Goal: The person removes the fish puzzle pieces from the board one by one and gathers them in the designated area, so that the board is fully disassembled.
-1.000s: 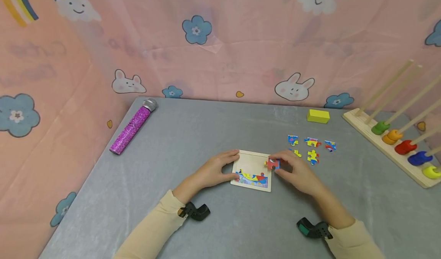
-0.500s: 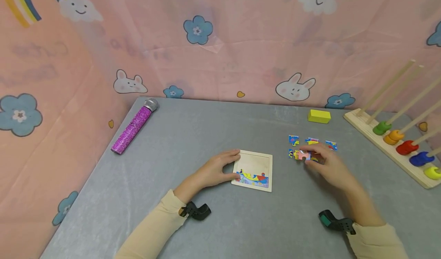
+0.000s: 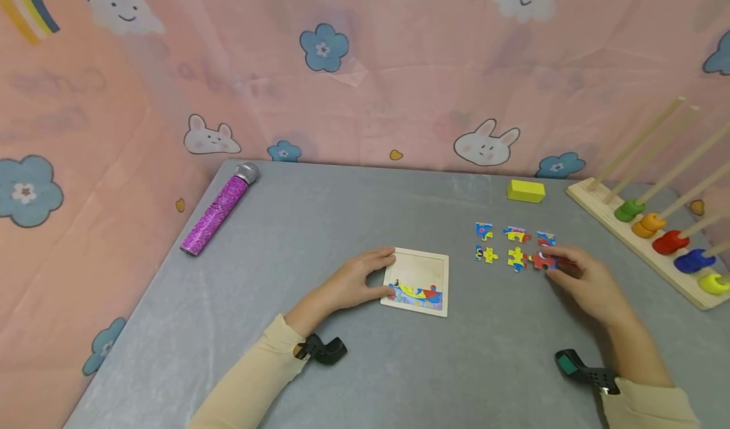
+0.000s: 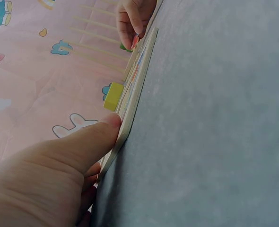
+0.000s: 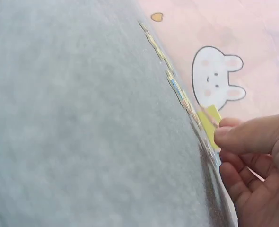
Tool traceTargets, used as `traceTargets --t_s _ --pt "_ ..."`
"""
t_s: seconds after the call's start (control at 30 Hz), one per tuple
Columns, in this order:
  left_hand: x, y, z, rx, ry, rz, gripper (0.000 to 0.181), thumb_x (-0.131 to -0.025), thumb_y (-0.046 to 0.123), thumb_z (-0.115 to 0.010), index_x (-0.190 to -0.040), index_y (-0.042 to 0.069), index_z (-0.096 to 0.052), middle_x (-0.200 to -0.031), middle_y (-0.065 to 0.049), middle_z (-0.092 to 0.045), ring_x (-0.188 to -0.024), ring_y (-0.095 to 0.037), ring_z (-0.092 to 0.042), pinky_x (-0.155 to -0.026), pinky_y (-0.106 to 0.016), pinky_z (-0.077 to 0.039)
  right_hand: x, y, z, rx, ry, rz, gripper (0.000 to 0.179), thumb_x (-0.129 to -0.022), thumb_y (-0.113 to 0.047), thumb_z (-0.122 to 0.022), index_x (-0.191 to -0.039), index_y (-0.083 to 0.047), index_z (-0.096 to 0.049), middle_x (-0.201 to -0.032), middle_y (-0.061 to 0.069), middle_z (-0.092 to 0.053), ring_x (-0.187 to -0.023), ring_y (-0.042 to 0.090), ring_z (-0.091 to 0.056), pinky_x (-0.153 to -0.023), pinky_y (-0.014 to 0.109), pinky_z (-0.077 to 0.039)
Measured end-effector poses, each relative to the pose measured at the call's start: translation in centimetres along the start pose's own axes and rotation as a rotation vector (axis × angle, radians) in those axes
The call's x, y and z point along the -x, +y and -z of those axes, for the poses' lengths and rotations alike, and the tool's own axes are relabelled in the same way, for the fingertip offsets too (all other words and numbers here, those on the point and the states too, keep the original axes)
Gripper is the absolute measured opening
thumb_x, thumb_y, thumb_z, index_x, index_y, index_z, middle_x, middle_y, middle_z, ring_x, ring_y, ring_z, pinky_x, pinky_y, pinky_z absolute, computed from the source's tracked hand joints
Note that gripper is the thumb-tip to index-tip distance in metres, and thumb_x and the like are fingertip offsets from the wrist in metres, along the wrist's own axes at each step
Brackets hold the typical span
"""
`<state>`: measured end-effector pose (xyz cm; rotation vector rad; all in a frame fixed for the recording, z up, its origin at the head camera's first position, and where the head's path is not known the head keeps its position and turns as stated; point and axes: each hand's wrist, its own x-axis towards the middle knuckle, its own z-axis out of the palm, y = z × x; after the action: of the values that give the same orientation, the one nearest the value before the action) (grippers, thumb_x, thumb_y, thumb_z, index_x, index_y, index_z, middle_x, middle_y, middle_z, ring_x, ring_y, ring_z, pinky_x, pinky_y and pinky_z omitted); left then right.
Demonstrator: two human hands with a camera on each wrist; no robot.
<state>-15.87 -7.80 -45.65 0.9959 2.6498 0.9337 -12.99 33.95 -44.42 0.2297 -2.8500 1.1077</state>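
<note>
My left hand grips the left side of a small wooden puzzle tray, thumb at the front and fingers at the back corner. Joined pieces fill the tray's near strip with a blue, yellow and red picture; bare wood shows behind them. To the right, my right hand pinches a red jigsaw piece between thumb and fingers, at the right end of the loose pieces. These include a yellow piece beside the red one and a blue-and-red piece just behind it. In the left wrist view, the thumb presses on the tray's rim.
A yellow block lies behind the loose pieces. On the right stands a wooden peg rack with coloured rings and tall rods. A glittery purple microphone lies at the table's left edge. Pink printed cloth hangs behind the grey table.
My right hand has carried the red piece from over the tray rightward, past the loose pieces to their right end. My left hand has stayed on the tray.
</note>
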Motion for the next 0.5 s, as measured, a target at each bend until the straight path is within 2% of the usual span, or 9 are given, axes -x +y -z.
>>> traceTargets --t_s 0.03,0.13,0.4,0.47,0.5 --pt "0.01 -0.02 -0.01 0.002 0.000 0.000 0.067 -0.084 0.033 -0.072 -0.139 0.005 -0.047 -0.150 -0.005 -0.039 -0.140 -0.020 -0.034 -0.112 -0.037 -0.033 0.05 0.06 0.01 0.010 0.001 -0.007 0.034 -0.093 -0.015 -0.061 -0.124 -0.003 -0.058 -0.121 0.014 -0.053 -0.094 -0.019 -0.035 -0.073 -0.003 -0.031" --pt "0.01 -0.07 -0.06 0.008 0.000 0.000 0.068 -0.084 0.033 -0.072 -0.140 0.005 -0.047 -0.150 -0.005 -0.039 -0.140 -0.020 -0.034 -0.113 -0.037 -0.033 0.17 0.27 0.02 0.032 0.005 -0.026 0.033 -0.093 -0.016 -0.061 -0.124 -0.003 -0.059 -0.122 0.022 -0.053 -0.093 -0.021 -0.033 -0.071 0.000 -0.031" --pt "0.04 -0.03 0.04 0.009 0.004 -0.011 0.068 -0.084 0.033 -0.072 -0.140 0.004 -0.046 -0.150 -0.005 -0.038 -0.140 -0.021 -0.034 -0.112 -0.038 -0.033 0.31 0.74 -0.11 0.073 0.035 -0.015 0.031 -0.093 -0.012 -0.060 -0.122 -0.001 -0.059 -0.119 0.025 -0.055 -0.092 -0.023 -0.029 -0.070 0.002 -0.030" --pt "0.07 -0.03 0.07 0.015 0.004 -0.012 0.067 -0.085 0.033 -0.072 -0.140 0.004 -0.046 -0.150 -0.006 -0.038 -0.140 -0.021 -0.034 -0.112 -0.038 -0.033 0.32 0.82 -0.16 0.088 0.045 -0.005 0.031 -0.092 -0.011 -0.060 -0.122 -0.001 -0.060 -0.119 0.024 -0.055 -0.093 -0.021 -0.030 -0.071 0.003 -0.029" --pt "0.08 -0.02 0.09 0.019 0.003 -0.013 0.067 -0.085 0.032 -0.072 -0.140 0.004 -0.046 -0.151 -0.006 -0.038 -0.140 -0.022 -0.034 -0.112 -0.038 -0.033 0.31 0.83 -0.18 0.097 0.048 -0.003 0.031 -0.092 -0.010 -0.060 -0.122 -0.002 -0.060 -0.119 0.024 -0.055 -0.095 -0.017 -0.035 -0.071 0.003 -0.029"
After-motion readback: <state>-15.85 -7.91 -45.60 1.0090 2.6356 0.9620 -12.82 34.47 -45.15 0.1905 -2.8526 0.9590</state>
